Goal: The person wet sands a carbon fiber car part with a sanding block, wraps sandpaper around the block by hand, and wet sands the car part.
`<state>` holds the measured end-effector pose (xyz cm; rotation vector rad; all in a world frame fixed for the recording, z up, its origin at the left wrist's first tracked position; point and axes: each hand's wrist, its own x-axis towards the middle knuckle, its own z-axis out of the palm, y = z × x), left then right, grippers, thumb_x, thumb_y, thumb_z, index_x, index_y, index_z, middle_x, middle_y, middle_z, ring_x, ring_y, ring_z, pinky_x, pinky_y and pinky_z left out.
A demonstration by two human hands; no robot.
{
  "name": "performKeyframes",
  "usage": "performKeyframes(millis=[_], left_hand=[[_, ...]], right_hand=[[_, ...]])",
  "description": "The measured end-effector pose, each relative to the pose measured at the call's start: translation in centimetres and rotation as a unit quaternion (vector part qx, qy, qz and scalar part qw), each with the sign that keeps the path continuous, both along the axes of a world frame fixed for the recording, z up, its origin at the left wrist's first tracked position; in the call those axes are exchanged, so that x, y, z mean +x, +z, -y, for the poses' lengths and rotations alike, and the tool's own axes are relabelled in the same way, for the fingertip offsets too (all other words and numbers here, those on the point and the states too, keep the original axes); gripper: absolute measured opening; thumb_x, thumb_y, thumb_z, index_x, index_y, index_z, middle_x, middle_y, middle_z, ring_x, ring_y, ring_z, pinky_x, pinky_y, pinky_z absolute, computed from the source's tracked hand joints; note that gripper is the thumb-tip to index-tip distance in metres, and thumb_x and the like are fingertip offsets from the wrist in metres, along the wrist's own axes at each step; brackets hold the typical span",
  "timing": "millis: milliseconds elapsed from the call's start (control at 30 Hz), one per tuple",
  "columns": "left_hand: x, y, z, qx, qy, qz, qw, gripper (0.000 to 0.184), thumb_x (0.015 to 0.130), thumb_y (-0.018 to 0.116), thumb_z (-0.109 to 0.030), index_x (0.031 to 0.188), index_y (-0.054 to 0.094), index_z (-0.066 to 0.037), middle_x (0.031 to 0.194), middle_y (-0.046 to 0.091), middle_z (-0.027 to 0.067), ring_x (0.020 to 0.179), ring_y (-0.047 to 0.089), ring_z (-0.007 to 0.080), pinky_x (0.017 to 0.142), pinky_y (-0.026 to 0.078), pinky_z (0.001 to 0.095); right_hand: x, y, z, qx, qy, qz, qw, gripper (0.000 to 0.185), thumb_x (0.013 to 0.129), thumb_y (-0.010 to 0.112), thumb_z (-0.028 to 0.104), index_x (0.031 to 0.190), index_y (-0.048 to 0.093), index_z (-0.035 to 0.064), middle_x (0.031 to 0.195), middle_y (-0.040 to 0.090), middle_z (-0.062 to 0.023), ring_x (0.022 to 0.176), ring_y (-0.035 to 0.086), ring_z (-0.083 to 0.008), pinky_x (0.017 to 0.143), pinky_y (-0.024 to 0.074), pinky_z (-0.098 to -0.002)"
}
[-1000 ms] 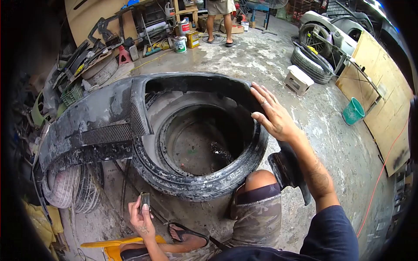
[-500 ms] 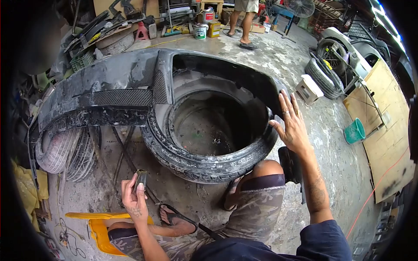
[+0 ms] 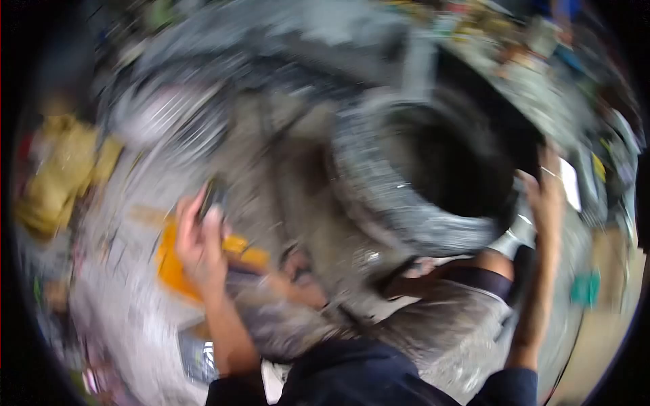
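Observation:
The whole view is smeared by motion. My left hand (image 3: 198,250) is closed around a small dark block (image 3: 216,192), held up over the floor. Its finer detail is blurred. Out to the right, my right hand (image 3: 547,183) lies at the end of a grey and black car bumper (image 3: 325,34), thumb apart from the fingers. That bumper rests on a tyre (image 3: 379,193) lying flat in front of my knees, its dark opening facing up. More tyres (image 3: 162,118) prop the bumper's left part.
A yellow-orange plastic piece (image 3: 172,267) is on the floor below my left hand. Yellow cloth or sheeting (image 3: 61,176) is heaped at the left. A green bucket (image 3: 586,289) stands at the right by a wooden board (image 3: 609,264). Another person (image 3: 538,44) is blurred at the top right.
My head has turned left and down, so the bumper and tyre now appear further right and higher. My left hand still grips the block; my right hand stays at the bumper's end.

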<state>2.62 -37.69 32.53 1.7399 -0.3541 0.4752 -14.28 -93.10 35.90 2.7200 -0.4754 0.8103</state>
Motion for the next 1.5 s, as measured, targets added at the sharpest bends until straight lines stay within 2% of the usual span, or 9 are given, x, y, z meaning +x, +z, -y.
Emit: performKeyframes(millis=[133, 300, 433, 500, 800, 1033, 1167, 1300, 1500], left_hand=[[-1.6, 1.3, -9.7, 0.001, 0.151, -0.005, 0.989, 0.031, 0.102, 0.063, -0.008, 0.13, 0.063, 0.004, 0.107, 0.057, 0.0033, 0.078, 0.055, 0.0071, 0.063, 0.046, 0.022], [-4.9, -7.4, -16.8, 0.026, 0.245, -0.163, 0.955, 0.029, 0.102, 0.065, -0.013, 0.125, 0.064, 0.004, 0.108, 0.061, 0.0077, 0.078, 0.059, 0.0101, 0.061, 0.048, 0.0247], [-0.1, -28.5, -25.0, 0.043, 0.196, -0.127, 0.971, 0.026, 0.097, 0.068, -0.017, 0.116, 0.068, 0.002, 0.101, 0.067, 0.0168, 0.087, 0.064, 0.0248, 0.072, 0.053, 0.0406], [2.5, -37.6, -27.9, 0.314, 0.258, -0.177, 0.896, 0.023, 0.096, 0.066, -0.015, 0.111, 0.067, 0.002, 0.094, 0.065, 0.0172, 0.088, 0.063, 0.0303, 0.074, 0.051, 0.0437], [4.1, -44.4, -24.8, 0.48, 0.203, -0.35, 0.778, 0.021, 0.096, 0.065, -0.013, 0.111, 0.067, 0.002, 0.091, 0.062, 0.0172, 0.086, 0.062, 0.0312, 0.073, 0.05, 0.0435], [0.9, -42.5, -25.5, 0.472, 0.202, -0.336, 0.79, 0.021, 0.096, 0.064, -0.012, 0.11, 0.067, 0.002, 0.088, 0.061, 0.0172, 0.085, 0.061, 0.0319, 0.073, 0.05, 0.0433], [-1.0, -37.8, -26.7, 0.425, 0.227, -0.238, 0.843, 0.02, 0.096, 0.063, -0.011, 0.11, 0.067, 0.003, 0.087, 0.059, 0.0172, 0.084, 0.061, 0.0323, 0.073, 0.05, 0.0432], [-0.9, -23.3, -26.9, 0.319, 0.275, -0.087, 0.903, 0.021, 0.097, 0.06, -0.01, 0.113, 0.066, 0.004, 0.086, 0.058, 0.0182, 0.083, 0.06, 0.0331, 0.074, 0.049, 0.0431], [7.0, 0.0, -15.2, 0.3, 0.193, -0.017, 0.934, 0.024, 0.103, 0.058, -0.012, 0.12, 0.065, 0.004, 0.1, 0.058, 0.015, 0.089, 0.059, 0.025, 0.079, 0.05, 0.0367]], right_hand=[[-0.3, -0.4, -2.4, 0.144, 0.197, -0.059, 0.968, 0.052, 0.105, 0.046, 0.023, 0.151, 0.047, -0.0012, 0.161, 0.041, -0.0163, 0.154, 0.03, -0.0315, 0.126, 0.0188, -0.046], [-0.5, -3.9, -5.4, 0.234, 0.216, -0.03, 0.948, 0.05, 0.107, 0.044, 0.025, 0.149, 0.049, -0.0022, 0.161, 0.041, -0.0188, 0.154, 0.029, -0.0355, 0.126, 0.0189, -0.0481], [0.9, -1.9, -8.5, 0.242, 0.193, -0.079, 0.947, 0.05, 0.1, 0.054, 0.015, 0.148, 0.052, 0.0002, 0.162, 0.039, -0.0192, 0.154, 0.028, -0.034, 0.126, 0.0187, -0.0455], [1.3, -0.7, -10.3, 0.227, 0.182, -0.097, 0.952, 0.054, 0.095, 0.063, 0.018, 0.146, 0.054, 0.0039, 0.161, 0.039, -0.021, 0.153, 0.031, -0.0369, 0.125, 0.0234, -0.0482], [4.8, 2.1, -15.1, 0.298, 0.26, -0.11, 0.912, 0.068, 0.088, 0.077, 0.022, 0.148, 0.051, 0.0036, 0.162, 0.037, -0.0213, 0.152, 0.03, -0.041, 0.122, 0.0289, -0.0504], [23.3, 4.8, -20.5, 0.156, 0.457, -0.081, 0.872, 0.074, 0.097, 0.067, 0.039, 0.151, 0.041, -0.0042, 0.16, 0.038, -0.0219, 0.152, 0.03, -0.0378, 0.124, 0.0266, -0.0502], [34.7, 2.3, -25.2, 0.025, 0.343, -0.081, 0.936, 0.089, 0.101, 0.046, 0.061, 0.157, 0.027, -0.0055, 0.167, 0.025, -0.0209, 0.157, 0.019, -0.0334, 0.127, 0.0174, -0.0502], [36.9, 0.7, -30.0, -0.056, 0.197, -0.1, 0.974, 0.095, 0.101, 0.037, 0.068, 0.161, 0.018, -0.0035, 0.17, 0.016, -0.0193, 0.159, 0.009, -0.0331, 0.128, 0.0086, -0.0529], [36.3, -5.4, -32.6, 0.023, 0.457, -0.07, 0.886, 0.076, 0.101, 0.048, 0.055, 0.148, 0.048, -0.0048, 0.165, 0.031, -0.0202, 0.155, 0.024, -0.0334, 0.127, 0.0133, -0.055]])
